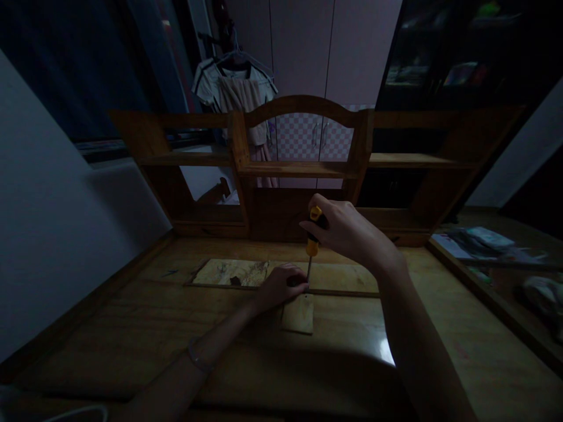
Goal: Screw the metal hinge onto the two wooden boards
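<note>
My right hand (336,225) grips the yellow and black handle of a screwdriver (312,246), which stands nearly upright with its shaft pointing down. At the tip, the fingers of my left hand (281,286) are pinched together close to the shaft; whatever they hold there is too small and dark to make out. A small square piece of wood (298,315) lies just below the tip, with a dark spot near its upper edge. Behind my hands runs a long pale wooden strip (343,277), its left part (231,272) stained and torn-looking.
The wooden desk top (153,316) carries a shelf unit (303,170) along its back. Small thin metal pieces (169,272) lie to the left. A white wall (53,223) borders the left side. Clothes (246,88) hang behind, beside a pink wardrobe (299,53). Bags and papers (484,240) sit at right.
</note>
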`<state>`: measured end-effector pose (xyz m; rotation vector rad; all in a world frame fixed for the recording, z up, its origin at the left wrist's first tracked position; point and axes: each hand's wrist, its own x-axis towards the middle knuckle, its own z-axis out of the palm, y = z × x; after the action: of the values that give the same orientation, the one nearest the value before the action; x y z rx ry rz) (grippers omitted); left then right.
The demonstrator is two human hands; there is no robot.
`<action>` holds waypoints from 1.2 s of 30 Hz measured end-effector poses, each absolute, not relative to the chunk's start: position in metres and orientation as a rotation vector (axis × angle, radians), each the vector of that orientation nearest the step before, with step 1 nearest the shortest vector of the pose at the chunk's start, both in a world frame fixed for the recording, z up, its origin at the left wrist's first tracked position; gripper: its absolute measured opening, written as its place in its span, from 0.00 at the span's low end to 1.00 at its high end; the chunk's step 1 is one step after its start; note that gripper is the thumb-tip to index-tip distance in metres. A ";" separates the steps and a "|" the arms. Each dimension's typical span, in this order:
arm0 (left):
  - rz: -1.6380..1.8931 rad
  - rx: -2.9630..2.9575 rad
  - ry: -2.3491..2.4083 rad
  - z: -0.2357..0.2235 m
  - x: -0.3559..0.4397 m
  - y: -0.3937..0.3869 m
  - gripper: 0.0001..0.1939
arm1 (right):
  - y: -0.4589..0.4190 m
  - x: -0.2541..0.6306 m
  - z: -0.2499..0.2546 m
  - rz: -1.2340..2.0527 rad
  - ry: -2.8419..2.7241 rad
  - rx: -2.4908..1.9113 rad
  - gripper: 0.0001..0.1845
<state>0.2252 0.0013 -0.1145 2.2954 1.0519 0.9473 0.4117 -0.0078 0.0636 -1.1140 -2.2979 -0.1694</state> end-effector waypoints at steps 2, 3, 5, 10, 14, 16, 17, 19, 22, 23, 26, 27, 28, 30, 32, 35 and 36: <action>0.951 2.309 1.043 -0.114 0.225 0.001 0.04 | -0.008 0.410 0.063 -0.185 -2.302 -1.119 0.13; 0.951 2.317 1.039 -0.114 0.225 0.001 0.04 | -0.008 0.409 0.063 -0.199 -2.301 -1.123 0.13; 0.953 2.326 1.039 -0.114 0.225 0.001 0.03 | -0.009 0.407 0.063 -0.242 -2.296 -1.140 0.13; 0.940 2.323 1.062 -0.114 0.225 0.001 0.04 | -0.017 0.402 0.068 -0.330 -2.320 -1.248 0.15; 0.949 2.309 1.061 -0.113 0.225 0.000 0.04 | -0.020 0.403 0.070 -0.208 -2.366 -1.201 0.12; 0.937 2.305 1.058 -0.112 0.225 -0.001 0.04 | -0.018 0.405 0.070 -0.149 -2.386 -1.146 0.14; 0.935 2.307 1.056 -0.112 0.225 -0.001 0.04 | -0.017 0.405 0.070 -0.132 -2.393 -1.124 0.14; 0.936 2.317 1.058 -0.112 0.226 0.000 0.04 | -0.015 0.405 0.068 -0.139 -2.391 -1.118 0.13; 0.934 2.328 1.068 -0.114 0.226 0.000 0.03 | -0.013 0.403 0.065 -0.267 -2.353 -1.195 0.11; 0.934 2.328 1.071 -0.114 0.226 0.001 0.03 | -0.013 0.402 0.065 -0.332 -2.338 -1.225 0.12; 0.936 2.327 1.058 -0.116 0.227 0.001 0.03 | -0.014 0.399 0.065 -0.477 -2.297 -1.303 0.16; 0.938 2.327 1.053 -0.116 0.227 0.001 0.03 | -0.014 0.398 0.066 -0.482 -2.290 -1.320 0.16; 0.941 2.328 1.049 -0.116 0.227 0.001 0.04 | -0.015 0.398 0.066 -0.463 -2.288 -1.326 0.15; 0.943 2.330 1.046 -0.116 0.226 0.001 0.05 | -0.015 0.399 0.067 -0.376 -2.294 -1.305 0.12; 0.929 2.333 1.043 -0.115 0.226 0.001 0.07 | -0.014 0.400 0.067 -0.280 -2.308 -1.262 0.10; 0.900 2.336 1.029 -0.112 0.225 0.001 0.10 | -0.011 0.400 0.066 -0.241 -2.323 -1.234 0.09; 0.891 2.336 1.027 -0.112 0.225 0.001 0.10 | -0.010 0.399 0.065 -0.269 -2.325 -1.239 0.10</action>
<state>0.2248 0.0006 -0.1118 2.3356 1.0266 0.8913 0.3991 -0.0103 0.0645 -1.2394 -2.3246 -0.2690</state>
